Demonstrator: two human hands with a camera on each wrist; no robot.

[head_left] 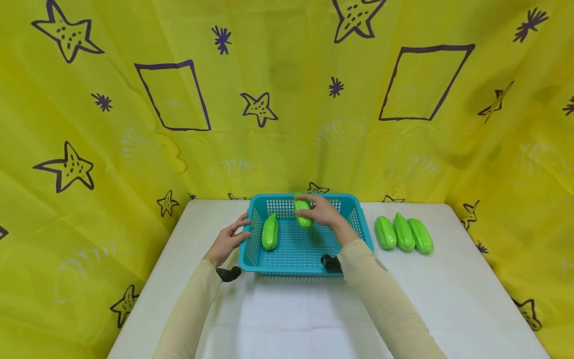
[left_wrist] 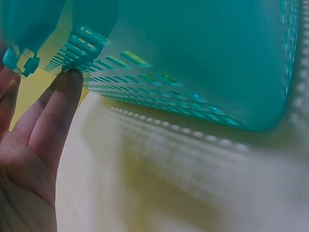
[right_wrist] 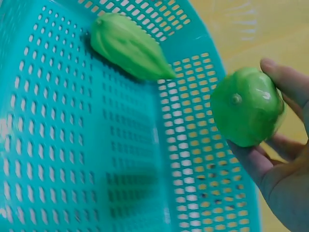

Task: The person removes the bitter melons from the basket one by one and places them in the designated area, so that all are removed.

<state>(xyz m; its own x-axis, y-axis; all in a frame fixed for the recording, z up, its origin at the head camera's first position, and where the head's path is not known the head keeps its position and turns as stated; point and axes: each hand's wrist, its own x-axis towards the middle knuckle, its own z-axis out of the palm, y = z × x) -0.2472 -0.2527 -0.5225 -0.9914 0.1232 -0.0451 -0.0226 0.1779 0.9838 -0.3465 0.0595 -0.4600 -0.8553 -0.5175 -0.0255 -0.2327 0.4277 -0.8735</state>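
Turquoise basket (head_left: 296, 269): here it sits, long side facing the person, on the white tabletop (head_left: 291, 319), just in front of the yellow cloth (head_left: 287, 159); a central spot, presumably for easy reach from either side.
Held gourd (head_left: 302, 205): green, ridged, up off the basket's mesh floor, near the middle of its far wall, and the wrist view gets the stubby end square on!
Right hand (head_left: 324, 211): grasping that gourd across its width, thumb one side, fingers the other; a sensible hold, I'd judge, for a long, smooth-looking body, leaving both ends free.
Right arm: sleeve (head_left: 381, 294) slanting in over the basket's front right corner, black wrist gadget (head_left: 331, 263) above the near rim, hand turned in towards the far wall.
Left hand (head_left: 226, 243): over at the basket's left rim, fingers spread and fairly straight, tips touching, no tight clench to be seen; most likely there to steady the basket.
Left arm: reaching forward outside the basket, second sleeve (head_left: 188, 309) well clear of the near rim.
Gourd in the basket (head_left: 270, 232): lying on the floor beside the left wall, narrow end to the far wall; tucked aside, perhaps to leave room.
Three more gourds (head_left: 404, 233): lined up close together, just right of the basket, a tidy row likely chosen to suit the right hand's reach.
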